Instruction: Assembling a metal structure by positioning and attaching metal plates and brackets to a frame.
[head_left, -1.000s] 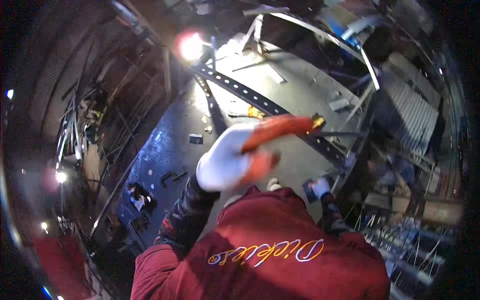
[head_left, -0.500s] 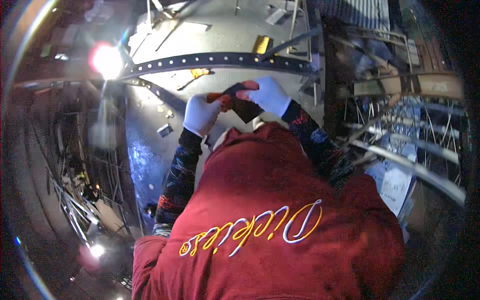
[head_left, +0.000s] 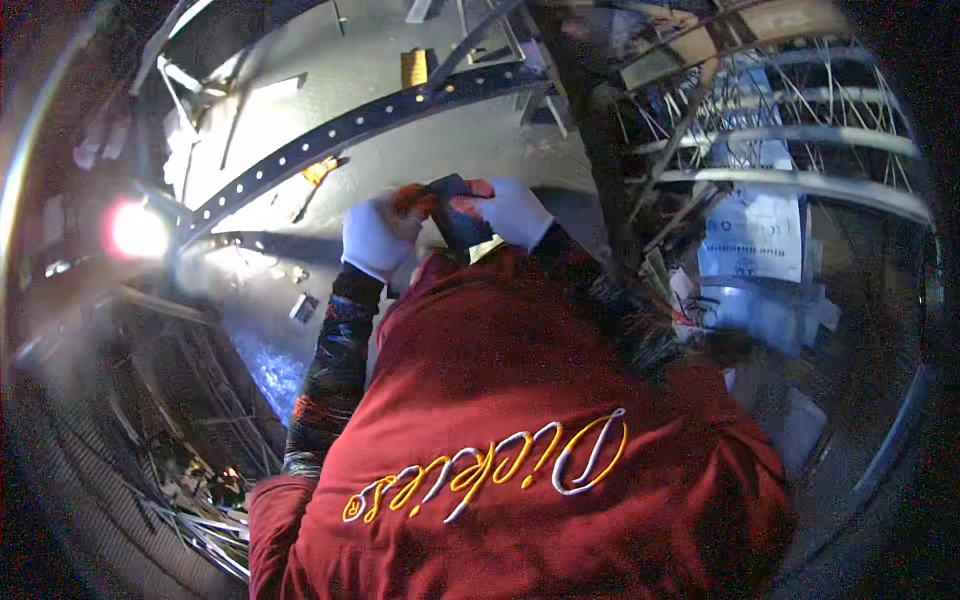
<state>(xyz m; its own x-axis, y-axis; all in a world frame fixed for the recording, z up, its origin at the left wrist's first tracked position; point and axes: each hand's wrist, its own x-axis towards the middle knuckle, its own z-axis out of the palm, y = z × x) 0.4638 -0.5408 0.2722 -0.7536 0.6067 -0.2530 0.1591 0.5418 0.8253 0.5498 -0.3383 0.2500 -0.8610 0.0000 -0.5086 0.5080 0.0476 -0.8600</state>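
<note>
Both my hands wear white gloves with orange-red fingertips and are raised in front of my red shirt. A dark, flat, roughly rectangular piece is held up between them; its exact kind I cannot make out. My left hand has its fingers closed at the left edge of the piece. On the other side, my right hand pinches the piece's upper right part. Beyond the hands runs a black bar with a row of round holes.
An orange-handled tool and a small dark block lie on the grey surface. Farther off sits a yellow piece. A bright lamp glares at left. At right stand pale rails with thin rods and a printed white sheet.
The view has turned, so the bar now slants and the right-hand rails sit higher. Both hands still hold the dark piece, which appears more upright and slightly farther left.
</note>
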